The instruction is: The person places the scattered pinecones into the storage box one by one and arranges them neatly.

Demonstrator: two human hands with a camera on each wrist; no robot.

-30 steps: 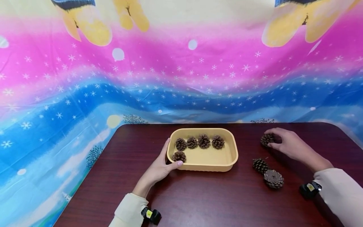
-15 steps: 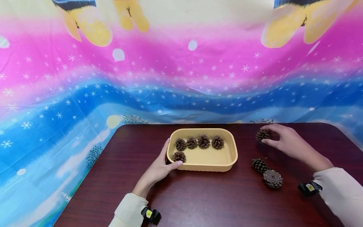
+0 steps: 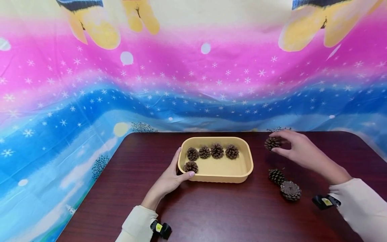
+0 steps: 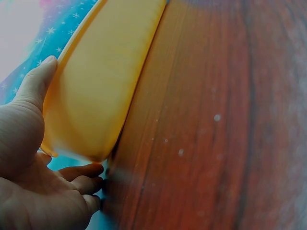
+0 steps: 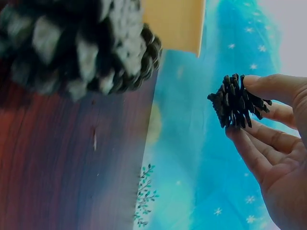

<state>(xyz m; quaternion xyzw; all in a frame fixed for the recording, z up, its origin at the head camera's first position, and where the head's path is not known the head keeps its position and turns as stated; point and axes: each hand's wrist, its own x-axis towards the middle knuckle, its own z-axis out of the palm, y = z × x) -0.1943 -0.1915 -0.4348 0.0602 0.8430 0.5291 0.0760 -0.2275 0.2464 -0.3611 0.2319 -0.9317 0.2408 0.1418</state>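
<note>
A yellow rectangular plastic box (image 3: 222, 164) stands on the table with several brown pine cones inside, a row along its back wall and one pine cone (image 3: 191, 167) at the front left. My left hand (image 3: 169, 179) holds the box's left end, thumb over the front rim; in the left wrist view the thumb (image 4: 36, 86) lies along the box wall. To the right of the box, my right hand (image 3: 299, 148) pinches a pine cone (image 3: 272, 143) between thumb and fingers. The right wrist view shows that held pine cone (image 5: 237, 101) above the table.
Two more pine cones lie touching on the dark red wooden table (image 3: 229, 211): a darker one (image 3: 276, 176) and a greyer one, base up (image 3: 291, 191). A snowflake-patterned cloth (image 3: 193, 90) hangs behind the table's back edge.
My right hand has moved left with the pinched pine cone, closer to the box, and slightly toward the back. The left hand and the box have stayed in place.
</note>
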